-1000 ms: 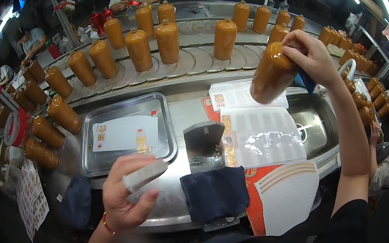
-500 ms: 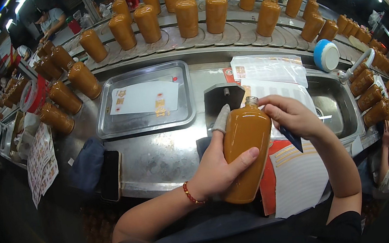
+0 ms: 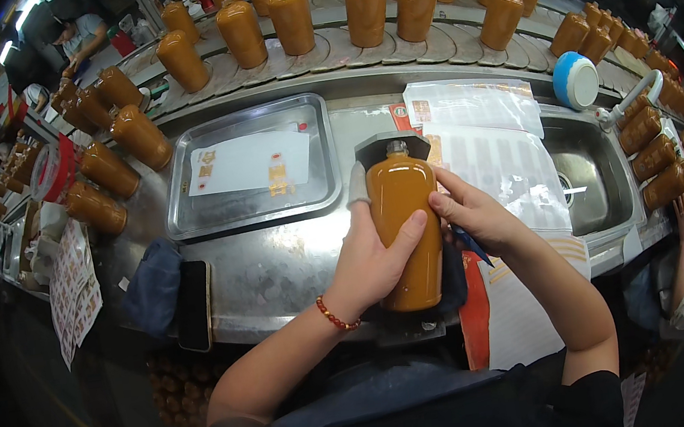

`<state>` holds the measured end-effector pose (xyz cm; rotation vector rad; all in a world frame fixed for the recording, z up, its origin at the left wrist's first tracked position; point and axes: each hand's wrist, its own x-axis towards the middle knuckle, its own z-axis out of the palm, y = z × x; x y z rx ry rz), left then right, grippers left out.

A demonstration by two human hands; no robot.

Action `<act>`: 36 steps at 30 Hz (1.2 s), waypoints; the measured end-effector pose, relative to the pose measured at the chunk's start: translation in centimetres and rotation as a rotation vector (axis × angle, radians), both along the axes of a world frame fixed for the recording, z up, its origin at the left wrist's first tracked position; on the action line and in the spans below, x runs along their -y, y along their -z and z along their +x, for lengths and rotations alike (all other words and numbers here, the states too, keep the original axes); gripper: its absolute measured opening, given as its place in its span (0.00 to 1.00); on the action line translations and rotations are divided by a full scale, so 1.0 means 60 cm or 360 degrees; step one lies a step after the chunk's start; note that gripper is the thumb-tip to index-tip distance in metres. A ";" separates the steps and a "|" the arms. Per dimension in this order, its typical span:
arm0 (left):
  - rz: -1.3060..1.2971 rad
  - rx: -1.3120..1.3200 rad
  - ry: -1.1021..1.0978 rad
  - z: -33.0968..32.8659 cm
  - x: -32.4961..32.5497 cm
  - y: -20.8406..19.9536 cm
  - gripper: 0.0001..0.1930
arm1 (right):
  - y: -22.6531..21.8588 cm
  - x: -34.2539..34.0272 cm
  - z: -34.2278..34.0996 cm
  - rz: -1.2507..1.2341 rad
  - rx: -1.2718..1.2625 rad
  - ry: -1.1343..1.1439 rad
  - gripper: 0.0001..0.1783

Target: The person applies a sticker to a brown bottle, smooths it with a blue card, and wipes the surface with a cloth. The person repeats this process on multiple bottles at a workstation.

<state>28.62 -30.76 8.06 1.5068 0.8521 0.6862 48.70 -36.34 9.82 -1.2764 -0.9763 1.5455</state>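
A glossy brown bottle (image 3: 403, 205) with a clear neck stands nearly upright in front of me. My left hand (image 3: 375, 252) is wrapped round its left side, thumb across the front, a pale cover on one finger. At the bottle's right side, my right hand (image 3: 471, 212) presses its thumb and fingers against the glass. Something dark blue and pointed (image 3: 469, 244) sticks out under that palm; its kind is unclear. Behind the bottle's neck is a black angular stand (image 3: 366, 153), partly hidden.
A metal tray (image 3: 255, 219) with label sheets lies at left, near a dark phone (image 3: 195, 306) and blue cloth (image 3: 153, 286). Label sheets (image 3: 491, 168) lie at right beside a sink (image 3: 604, 205) and a blue-white round container (image 3: 576, 81). Brown bottles line the conveyor (image 3: 331, 61).
The bottle has gone from tilted to nearly upright and shifted slightly up and left. My right hand has moved from its neck down to its side. Bottles on the conveyor have shifted right.
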 end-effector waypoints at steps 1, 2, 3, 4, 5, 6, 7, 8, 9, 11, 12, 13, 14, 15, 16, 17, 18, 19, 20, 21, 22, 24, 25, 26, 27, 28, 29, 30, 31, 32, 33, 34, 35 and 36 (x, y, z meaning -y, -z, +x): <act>0.0083 -0.0051 0.0037 -0.007 -0.003 0.000 0.36 | 0.005 0.002 -0.008 0.0028 0.0009 0.0052 0.39; 0.0167 -0.0100 0.0077 -0.018 -0.008 -0.001 0.37 | 0.014 0.001 -0.014 0.0055 0.0020 0.0106 0.38; 0.0252 -0.0146 0.0119 -0.033 -0.011 -0.004 0.37 | 0.023 -0.001 -0.021 0.0083 0.0032 0.0161 0.37; 0.0340 -0.0335 0.0188 -0.054 -0.011 -0.013 0.39 | 0.032 0.001 -0.027 0.0090 0.0018 0.0175 0.35; 0.0509 -0.0228 0.0206 -0.071 -0.006 -0.009 0.41 | 0.030 0.010 -0.030 0.0106 0.0112 0.0216 0.34; 0.0526 -0.0219 0.0246 -0.090 -0.005 -0.015 0.44 | 0.029 0.022 -0.033 0.0117 0.0206 0.0254 0.33; 0.0550 -0.0210 0.0284 -0.113 -0.009 -0.024 0.47 | 0.026 0.030 -0.037 0.0134 0.0301 0.0288 0.32; 0.0722 -0.0227 0.0324 -0.137 -0.017 -0.024 0.51 | 0.029 0.046 -0.025 0.0119 0.0321 0.0336 0.27; 0.0894 -0.0240 0.0359 -0.163 -0.027 -0.019 0.56 | 0.020 0.060 -0.010 0.0147 0.0483 0.0407 0.23; 0.1045 -0.0371 0.0416 -0.218 -0.032 0.002 0.67 | 0.008 0.096 0.027 0.0062 0.0589 0.0661 0.19; 0.1107 -0.0418 0.0428 -0.237 -0.031 0.011 0.68 | -0.003 0.114 0.043 -0.0017 0.0643 0.0799 0.20; 0.1147 -0.0455 0.0452 -0.229 -0.025 0.016 0.70 | 0.009 0.144 0.097 -0.0064 0.0785 0.0935 0.21; 0.1167 -0.0355 0.0367 -0.227 -0.024 0.028 0.67 | 0.017 0.169 0.122 -0.0131 0.0934 0.1031 0.21; 0.1136 -0.0303 0.0387 -0.232 -0.021 0.033 0.66 | 0.053 0.205 0.159 -0.0146 0.1188 0.1122 0.21; 0.1076 -0.0284 0.0386 -0.238 -0.023 0.034 0.66 | 0.046 0.210 0.160 -0.0275 0.1301 0.1082 0.22; 0.1017 -0.0262 0.0385 -0.245 -0.025 0.034 0.65 | 0.045 0.212 0.158 -0.0405 0.1415 0.1040 0.23; 0.1133 -0.0312 0.0366 -0.255 -0.025 0.024 0.65 | 0.048 0.211 0.151 -0.0406 0.1496 0.0987 0.23; 0.1240 -0.0356 0.0360 -0.262 -0.025 0.007 0.65 | 0.042 0.211 0.135 -0.0423 0.1580 0.0942 0.24; 0.1348 -0.0398 0.0354 -0.268 -0.026 -0.006 0.65 | 0.038 0.210 0.121 -0.0439 0.1663 0.0895 0.24; 0.1384 -0.0388 0.0354 -0.270 -0.029 -0.010 0.64 | 0.034 0.209 0.112 -0.0445 0.1628 0.0884 0.24; 0.1432 -0.0380 0.0338 -0.277 -0.030 -0.010 0.64 | 0.035 0.205 0.102 -0.0432 0.1595 0.0869 0.24; 0.1412 -0.0374 0.0322 -0.290 -0.026 -0.010 0.63 | 0.030 0.201 0.077 -0.0421 0.1581 0.0873 0.24; 0.1385 -0.0375 0.0303 -0.294 -0.027 -0.008 0.63 | 0.023 0.208 0.073 -0.0452 0.1570 0.0876 0.24; 0.1356 -0.0376 0.0286 -0.299 -0.028 -0.001 0.63 | 0.016 0.219 0.073 -0.0484 0.1559 0.0880 0.24; 0.1326 -0.0377 0.0269 -0.304 -0.030 0.005 0.63 | 0.008 0.230 0.074 -0.0519 0.1547 0.0884 0.24; 0.1290 -0.0380 0.0278 -0.310 -0.028 0.013 0.63 | -0.003 0.245 0.075 -0.0573 0.1573 0.0764 0.25; 0.1227 -0.0368 0.0263 -0.317 -0.026 0.023 0.63 | -0.006 0.258 0.074 -0.0575 0.1565 0.0713 0.25; 0.1164 -0.0357 0.0250 -0.324 -0.023 0.033 0.63 | -0.009 0.271 0.071 -0.0576 0.1555 0.0663 0.25; 0.1100 -0.0340 0.0236 -0.329 -0.021 0.045 0.63 | -0.012 0.285 0.072 -0.0579 0.1550 0.0615 0.25; 0.1060 -0.0307 0.0235 -0.332 -0.020 0.055 0.63 | -0.007 0.294 0.082 -0.0539 0.1586 0.0561 0.23; 0.1063 -0.0294 0.0235 -0.332 -0.020 0.060 0.63 | 0.001 0.301 0.088 -0.0501 0.1560 0.0591 0.23; 0.1073 -0.0284 0.0235 -0.331 -0.021 0.063 0.62 | 0.010 0.306 0.093 -0.0456 0.1531 0.0623 0.23; 0.1083 -0.0273 0.0234 -0.330 -0.022 0.067 0.62 | 0.018 0.310 0.098 -0.0411 0.1502 0.0655 0.22; 0.1052 -0.0249 0.0232 -0.327 -0.022 0.072 0.61 | 0.023 0.311 0.102 -0.0314 0.1468 0.0712 0.22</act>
